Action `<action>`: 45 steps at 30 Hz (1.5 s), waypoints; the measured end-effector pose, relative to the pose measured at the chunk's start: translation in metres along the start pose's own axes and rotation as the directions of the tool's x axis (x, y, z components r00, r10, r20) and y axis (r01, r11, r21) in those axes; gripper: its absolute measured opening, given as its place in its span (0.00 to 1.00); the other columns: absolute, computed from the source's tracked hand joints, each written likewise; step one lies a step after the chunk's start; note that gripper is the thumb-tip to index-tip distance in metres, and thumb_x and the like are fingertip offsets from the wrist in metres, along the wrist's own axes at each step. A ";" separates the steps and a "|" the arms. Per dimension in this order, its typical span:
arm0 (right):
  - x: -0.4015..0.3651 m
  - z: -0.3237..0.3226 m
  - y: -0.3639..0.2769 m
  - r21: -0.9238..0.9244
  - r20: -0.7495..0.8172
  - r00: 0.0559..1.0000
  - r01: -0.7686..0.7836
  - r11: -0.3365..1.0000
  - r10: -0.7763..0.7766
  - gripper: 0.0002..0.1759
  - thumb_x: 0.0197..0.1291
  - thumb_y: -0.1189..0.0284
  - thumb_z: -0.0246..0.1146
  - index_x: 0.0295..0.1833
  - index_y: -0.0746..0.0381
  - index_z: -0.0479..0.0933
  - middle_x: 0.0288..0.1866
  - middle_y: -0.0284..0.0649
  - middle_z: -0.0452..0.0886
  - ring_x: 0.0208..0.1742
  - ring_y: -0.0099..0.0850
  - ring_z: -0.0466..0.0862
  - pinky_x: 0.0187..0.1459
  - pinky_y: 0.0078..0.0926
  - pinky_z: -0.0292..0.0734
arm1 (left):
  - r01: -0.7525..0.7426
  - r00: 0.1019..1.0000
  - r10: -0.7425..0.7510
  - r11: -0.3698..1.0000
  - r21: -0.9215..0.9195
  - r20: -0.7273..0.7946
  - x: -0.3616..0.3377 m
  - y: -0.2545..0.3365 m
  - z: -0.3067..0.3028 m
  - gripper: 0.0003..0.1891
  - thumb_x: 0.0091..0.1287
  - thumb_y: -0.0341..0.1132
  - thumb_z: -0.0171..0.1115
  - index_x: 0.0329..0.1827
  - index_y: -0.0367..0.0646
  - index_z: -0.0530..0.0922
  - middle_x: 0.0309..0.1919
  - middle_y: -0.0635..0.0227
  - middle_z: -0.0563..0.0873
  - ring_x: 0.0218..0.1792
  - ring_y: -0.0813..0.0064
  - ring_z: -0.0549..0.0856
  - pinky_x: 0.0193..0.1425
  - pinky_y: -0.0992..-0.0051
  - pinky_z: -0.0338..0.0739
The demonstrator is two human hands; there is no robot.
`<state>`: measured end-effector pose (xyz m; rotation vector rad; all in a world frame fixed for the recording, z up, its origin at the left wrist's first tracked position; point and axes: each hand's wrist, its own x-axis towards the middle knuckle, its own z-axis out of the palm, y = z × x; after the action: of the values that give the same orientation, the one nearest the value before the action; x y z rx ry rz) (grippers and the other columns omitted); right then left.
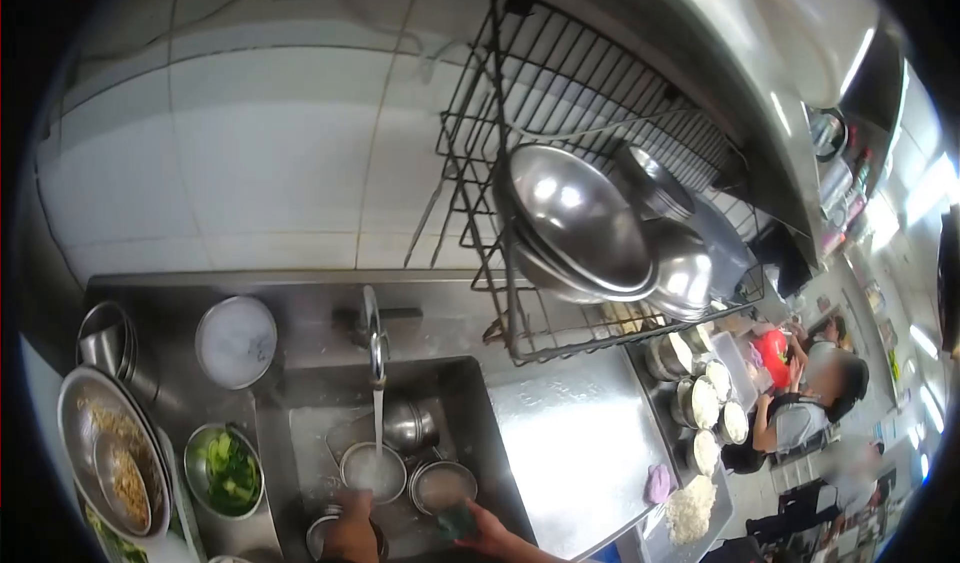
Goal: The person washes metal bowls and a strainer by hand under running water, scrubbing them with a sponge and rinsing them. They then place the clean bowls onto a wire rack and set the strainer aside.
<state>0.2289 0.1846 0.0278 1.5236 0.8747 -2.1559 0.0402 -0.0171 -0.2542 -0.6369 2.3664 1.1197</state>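
Observation:
Water runs from the faucet (376, 348) into a round metal bowl (355, 463) in the sink. At this bowl's near rim, my left hand (350, 533) is closed on the edge, its fingers partly hidden. My right hand (492, 537) grips a dark green scouring pad (458, 521). Just beyond that pad stands another metal bowl (444, 488) with cloudy liquid in it. Behind the two lies a metal cup (408, 426). Part of a further metal vessel (320, 537) shows beside my left hand.
Left of the sink (275, 433) are a bowl of green vegetables (230, 471), large bowls with food scraps (130, 443) and a white-filled bowl (236, 341). A wire rack (500, 113) holds metal bowls (580, 218) above the steel counter (570, 443). Other people (800, 413) are at the right.

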 end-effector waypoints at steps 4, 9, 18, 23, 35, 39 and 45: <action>0.048 -0.019 0.039 0.143 -0.161 0.987 -0.002 0.990 0.025 0.25 0.78 0.45 0.52 0.63 0.51 0.77 0.58 0.36 0.84 0.59 0.36 0.83 0.58 0.52 0.78 | -0.020 0.989 0.020 1.000 0.004 -0.144 -0.001 -0.010 -0.037 0.10 0.51 0.30 0.70 0.35 0.37 0.83 0.46 0.50 0.87 0.48 0.47 0.86 0.47 0.52 0.79; 0.053 0.065 -0.016 0.067 0.158 0.951 0.259 0.964 -0.266 0.23 0.75 0.57 0.57 0.69 0.54 0.73 0.62 0.37 0.79 0.62 0.37 0.81 0.61 0.49 0.79 | -0.881 0.393 0.913 0.408 0.238 -0.111 -0.108 0.155 -0.114 0.10 0.52 0.23 0.63 0.37 0.37 0.87 0.50 0.53 0.89 0.55 0.48 0.84 0.55 0.58 0.77; 0.074 0.150 -0.076 -0.339 0.939 0.195 0.659 -0.671 -0.282 0.29 0.45 0.83 0.64 0.58 0.59 0.83 0.63 0.50 0.79 0.67 0.47 0.75 0.67 0.41 0.72 | -0.573 0.732 0.674 0.685 -0.449 0.094 -0.090 0.259 -0.185 0.04 0.57 0.22 0.66 0.33 0.30 0.85 0.36 0.62 0.92 0.28 0.82 0.77 0.29 0.71 0.71; 0.049 0.185 -0.068 -0.317 0.702 0.123 0.936 -0.153 -0.701 0.25 0.53 0.80 0.66 0.59 0.62 0.78 0.57 0.56 0.78 0.61 0.59 0.76 0.64 0.52 0.73 | -0.469 0.818 0.575 0.691 -0.549 0.025 -0.125 0.259 -0.175 0.08 0.58 0.19 0.65 0.39 0.32 0.87 0.39 0.69 0.89 0.37 0.81 0.83 0.37 0.76 0.75; 0.020 0.174 -0.068 -0.512 0.532 0.492 0.835 0.201 -0.690 0.18 0.48 0.83 0.60 0.48 0.64 0.78 0.50 0.52 0.79 0.54 0.50 0.80 0.54 0.40 0.77 | -0.296 0.954 0.213 0.568 -0.768 -0.210 -0.109 0.226 -0.153 0.08 0.63 0.21 0.66 0.44 0.33 0.86 0.51 0.55 0.89 0.49 0.61 0.89 0.49 0.63 0.82; 0.010 0.155 -0.030 -0.489 0.466 0.028 0.841 -0.231 -0.884 0.22 0.55 0.85 0.58 0.57 0.65 0.78 0.55 0.55 0.79 0.62 0.51 0.79 0.64 0.40 0.73 | 0.428 0.868 -0.321 0.095 -0.899 0.379 -0.068 0.151 -0.107 0.12 0.72 0.31 0.57 0.54 0.37 0.81 0.46 0.53 0.86 0.42 0.63 0.89 0.42 0.61 0.84; 0.001 0.172 -0.110 -0.546 0.439 0.214 0.835 -0.070 -0.873 0.16 0.74 0.67 0.56 0.57 0.64 0.81 0.55 0.50 0.83 0.57 0.46 0.83 0.65 0.41 0.75 | 0.445 0.794 0.185 0.472 -0.761 0.580 -0.165 0.154 -0.123 0.16 0.77 0.34 0.52 0.63 0.41 0.78 0.36 0.63 0.87 0.32 0.72 0.86 0.34 0.69 0.80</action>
<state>0.0392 0.1525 0.0965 0.4374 2.9493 -1.7603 0.0593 0.0073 0.0003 -0.6205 1.0097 2.0940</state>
